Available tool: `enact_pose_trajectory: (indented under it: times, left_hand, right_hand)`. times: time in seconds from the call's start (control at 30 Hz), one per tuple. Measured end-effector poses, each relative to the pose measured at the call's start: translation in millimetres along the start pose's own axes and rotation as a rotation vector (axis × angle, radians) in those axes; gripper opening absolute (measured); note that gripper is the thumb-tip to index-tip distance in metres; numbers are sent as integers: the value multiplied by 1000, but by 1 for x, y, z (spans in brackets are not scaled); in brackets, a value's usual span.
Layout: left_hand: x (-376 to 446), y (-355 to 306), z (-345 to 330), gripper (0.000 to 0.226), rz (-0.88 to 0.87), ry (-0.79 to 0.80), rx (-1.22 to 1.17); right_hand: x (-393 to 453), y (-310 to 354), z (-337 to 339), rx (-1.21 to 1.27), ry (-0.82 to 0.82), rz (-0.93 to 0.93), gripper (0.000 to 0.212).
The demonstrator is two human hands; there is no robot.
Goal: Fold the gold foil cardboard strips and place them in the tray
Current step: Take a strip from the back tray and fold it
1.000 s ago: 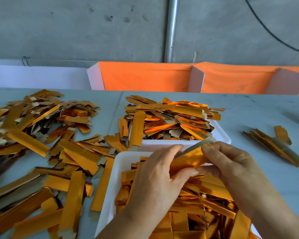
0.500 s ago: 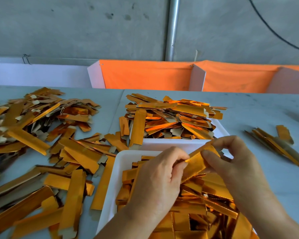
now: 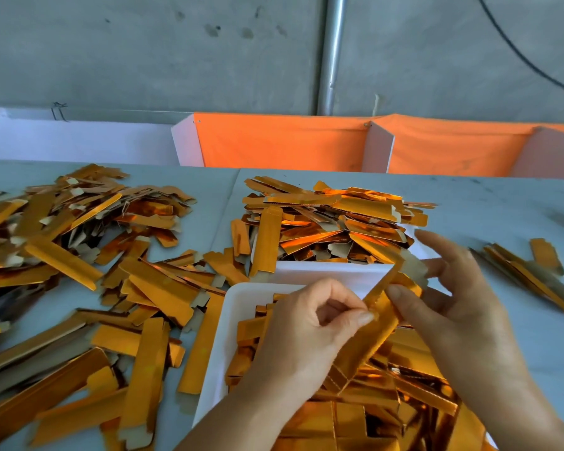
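A gold foil cardboard strip (image 3: 376, 323) slants upward over the near white tray (image 3: 232, 307), which is heaped with gold strips. My left hand (image 3: 306, 333) pinches the strip's lower part between thumb and forefinger. My right hand (image 3: 453, 297) holds its upper part with the thumb pressed on the foil, the other fingers spread behind it. The strip's grey flap (image 3: 411, 265) sticks out at the top. A second white tray (image 3: 323, 268) piled with strips stands just behind.
Loose gold strips (image 3: 79, 255) cover the grey table on the left and reach up to the near tray. A small bundle of strips (image 3: 528, 271) lies at the right. Orange and white partitions (image 3: 284, 141) line the table's far edge before a concrete wall.
The strip has swung from nearly level to a steep slant. My right hand has risen and spread its fingers, and my left hand has shifted to a pinch on the lower part.
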State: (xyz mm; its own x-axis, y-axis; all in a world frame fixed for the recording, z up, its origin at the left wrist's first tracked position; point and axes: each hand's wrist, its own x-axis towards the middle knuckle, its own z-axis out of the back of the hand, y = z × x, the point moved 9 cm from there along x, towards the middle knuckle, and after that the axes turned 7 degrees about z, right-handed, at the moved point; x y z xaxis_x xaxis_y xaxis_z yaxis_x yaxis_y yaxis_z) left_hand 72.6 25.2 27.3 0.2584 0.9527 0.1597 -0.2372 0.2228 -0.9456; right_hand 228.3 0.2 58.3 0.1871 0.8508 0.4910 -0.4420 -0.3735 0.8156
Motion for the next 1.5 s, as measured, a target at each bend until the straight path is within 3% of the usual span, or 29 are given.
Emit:
enact_pose_trajectory:
  times: [0.17, 0.27, 0.47, 0.63, 0.9, 1.1, 1.23, 1.37, 1.5]
  left_hand:
    - [3, 9, -4, 18, 64, 95, -69]
    - [3, 9, -6, 13, 51, 113, -27]
    - [2, 3, -7, 27, 3, 118, -26]
    - [-2, -7, -5, 32, -70, 89, 16]
    - [0, 1, -13, 40, 6, 148, -31]
    - [0, -3, -5, 29, -5, 56, -4]
    - [0, -1, 2, 38, 25, -14, -70]
    - [-3, -8, 7, 33, -43, -81, 7]
    - [-6, -16, 9, 24, -120, -141, 112]
  right_hand:
    - [-3, 16, -10, 54, 93, 133, 44]
    - [-6, 22, -7, 8, 78, 194, 40]
    - [-4, 30, -10, 12, 40, 248, 35]
    - [-5, 31, -11, 73, 53, 234, 33]
    - [-7, 25, -12, 103, 34, 159, 37]
    - [-2, 22, -11, 191, 79, 90, 25]
    - [6, 20, -4, 190, 28, 46, 26]
    - [4, 25, -1, 197, 13, 98, 30]
    - [-3, 31, 7, 104, -40, 203, 14]
